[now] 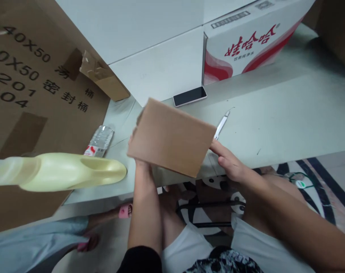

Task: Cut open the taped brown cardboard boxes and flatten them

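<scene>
A small brown cardboard box (171, 137) is held up just above the near edge of the grey table (289, 113). My left hand (138, 161) grips the box from behind on its left side; most of its fingers are hidden by the cardboard. My right hand (228, 161) presses against the box's right edge, thumb and fingers closed on it. A utility knife (221, 124) lies on the table just beyond my right hand.
A phone (189, 96) lies behind the box. A white and red printed carton (246, 41) and white boxes (161, 64) stand at the back. A large brown carton (33, 94) leans at left, with a plastic bottle (100, 141) and a yellow jug (61, 171).
</scene>
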Available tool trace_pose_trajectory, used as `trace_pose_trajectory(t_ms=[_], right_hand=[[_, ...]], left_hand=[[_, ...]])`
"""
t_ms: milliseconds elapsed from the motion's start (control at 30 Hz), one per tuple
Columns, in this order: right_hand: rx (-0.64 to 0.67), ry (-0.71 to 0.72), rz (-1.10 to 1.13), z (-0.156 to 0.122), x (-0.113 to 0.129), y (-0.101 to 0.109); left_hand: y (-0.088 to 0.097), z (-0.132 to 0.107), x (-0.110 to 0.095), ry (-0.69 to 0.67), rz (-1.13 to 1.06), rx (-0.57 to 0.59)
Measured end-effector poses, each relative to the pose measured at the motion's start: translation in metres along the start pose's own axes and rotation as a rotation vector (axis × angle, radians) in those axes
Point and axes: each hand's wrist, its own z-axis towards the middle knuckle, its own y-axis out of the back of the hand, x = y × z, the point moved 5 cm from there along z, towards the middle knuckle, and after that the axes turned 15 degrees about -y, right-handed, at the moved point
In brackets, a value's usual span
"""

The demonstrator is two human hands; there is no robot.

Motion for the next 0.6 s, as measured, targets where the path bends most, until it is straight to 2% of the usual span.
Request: trace_pose_trajectory(t_ms=[33, 133, 200, 333, 400, 467, 533, 600], right_hand=[[-0.012, 0.049, -0.045, 0.000, 0.002, 0.000], [-0.116, 0.194, -0.109, -0.002, 0.006, 0.003], [-0.192, 0.246, -0.086, -0.004, 0.010, 0.008], [-0.227, 0.199, -0.111, -0.007, 0.013, 0.015], [-0.262, 0.151, -0.153, -0.009, 0.010, 0.019], [-0.294, 0.131, -0.175, -0.012, 0.008, 0.022], [-0.314, 0.133, -0.189, -0.013, 0.005, 0.024], [-0.325, 0.134, -0.195, -0.014, 0.003, 0.026]], left_hand=[[-0.006, -0.002, 0.006, 0.078, -0.050, 0.049], [-0.028, -0.020, 0.019, 0.386, -0.142, 0.342], [-0.039, -0.035, 0.021, 0.544, -0.142, 0.506], [-0.048, -0.052, 0.024, 0.648, -0.027, 0.605], [-0.050, -0.053, 0.027, 0.617, 0.043, 0.617], [-0.047, -0.046, 0.029, 0.512, 0.149, 0.575], [-0.041, -0.034, 0.024, 0.308, 0.255, 0.433], [-0.037, -0.023, 0.007, 0.028, 0.232, 0.286]])
